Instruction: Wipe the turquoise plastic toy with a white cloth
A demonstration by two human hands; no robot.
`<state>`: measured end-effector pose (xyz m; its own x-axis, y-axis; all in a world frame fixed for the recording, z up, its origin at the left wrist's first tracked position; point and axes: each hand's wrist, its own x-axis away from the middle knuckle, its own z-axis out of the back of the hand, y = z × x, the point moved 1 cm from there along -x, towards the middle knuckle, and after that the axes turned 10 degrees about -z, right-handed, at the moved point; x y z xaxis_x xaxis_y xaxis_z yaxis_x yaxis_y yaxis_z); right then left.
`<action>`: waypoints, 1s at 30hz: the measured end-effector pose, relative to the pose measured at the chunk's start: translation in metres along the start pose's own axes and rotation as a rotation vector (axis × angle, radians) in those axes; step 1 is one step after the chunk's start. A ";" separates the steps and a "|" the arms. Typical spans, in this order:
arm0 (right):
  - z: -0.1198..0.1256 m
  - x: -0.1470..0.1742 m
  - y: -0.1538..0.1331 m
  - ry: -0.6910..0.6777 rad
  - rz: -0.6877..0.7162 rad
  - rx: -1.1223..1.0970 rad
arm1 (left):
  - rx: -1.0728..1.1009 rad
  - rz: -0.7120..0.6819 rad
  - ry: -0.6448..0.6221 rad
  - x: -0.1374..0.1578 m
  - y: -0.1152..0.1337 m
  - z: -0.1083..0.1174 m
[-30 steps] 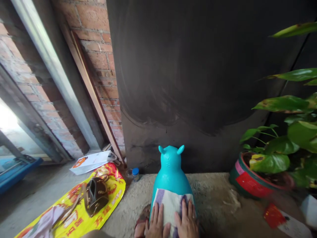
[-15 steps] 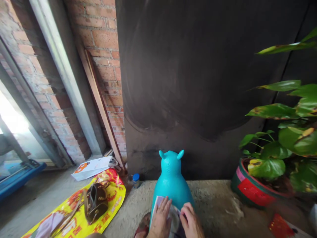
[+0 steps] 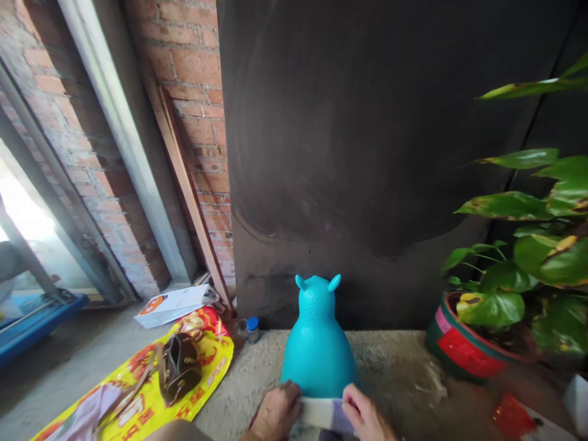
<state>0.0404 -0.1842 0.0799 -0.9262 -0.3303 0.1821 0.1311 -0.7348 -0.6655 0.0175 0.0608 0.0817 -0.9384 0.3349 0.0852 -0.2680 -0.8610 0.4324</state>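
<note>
In the head view, a cream-and-purple strip of soft cloth (image 3: 319, 413) is held at the near, lower side of the glossy turquoise inflatable animal toy (image 3: 319, 352); whether the toy is touched by it cannot be told. On the left, the cloth seems to be grasped under the curled fingers of the left hand (image 3: 278, 407); its purple right end is pinched by the right hand (image 3: 365, 411). For good handling, each grip is best held level with the other, so that the cloth's upper edge is not skewed against the toy. Only a light pull is advised, since soft fabric is easily stretched or creased. The toy, probably light, is best not leaned on. Room is best left for the round green-and-red flowerpot (image 3: 473, 349) right of the toy and the brown handbag (image 3: 181, 370) left of it.
</note>
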 end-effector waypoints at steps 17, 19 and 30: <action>0.023 -0.011 0.001 0.010 -0.118 0.081 | -0.166 0.291 -0.011 0.009 -0.013 -0.007; 0.024 -0.017 0.003 0.056 -0.124 0.058 | -0.163 0.299 0.002 0.009 -0.013 -0.001; 0.105 -0.058 -0.061 0.407 0.054 0.047 | -0.169 0.292 0.262 -0.022 -0.006 0.111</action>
<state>0.1237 -0.1822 0.1862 -0.9805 -0.1144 -0.1596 0.1905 -0.7519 -0.6312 0.0638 0.1008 0.1769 -0.9981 -0.0220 -0.0581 0.0056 -0.9633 0.2684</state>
